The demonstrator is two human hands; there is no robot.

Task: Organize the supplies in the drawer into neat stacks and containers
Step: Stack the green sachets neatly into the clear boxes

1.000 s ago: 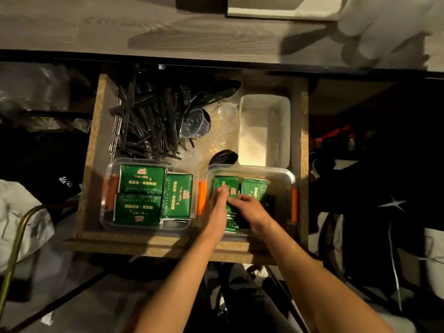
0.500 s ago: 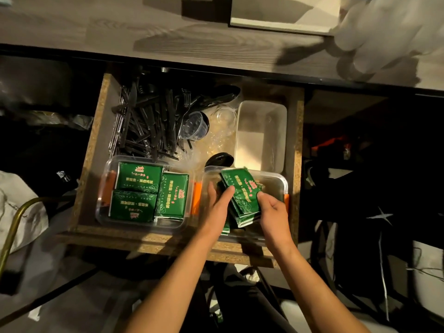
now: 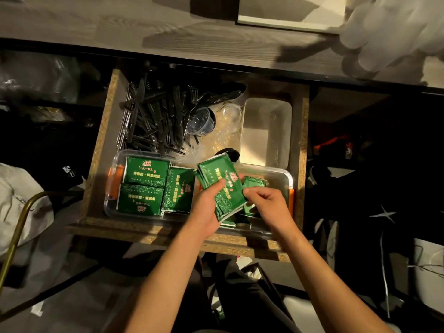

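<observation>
Item: stack of green packets (image 3: 219, 186), tilted, in my left hand's (image 3: 206, 212) grip above the right clear container (image 3: 276, 175). My right hand (image 3: 266, 204), fingers curled, pinches the stack's near-right edge. Left of the grip: left clear container (image 3: 113, 164) with flat packets. Beyond: black plastic cutlery (image 3: 156, 118), empty white tub (image 3: 265, 131).

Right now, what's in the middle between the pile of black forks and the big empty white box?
In the head view, small clear plastic cups lie between the black cutlery pile and the empty white container, one dark-tinted, the rest clear.
</observation>
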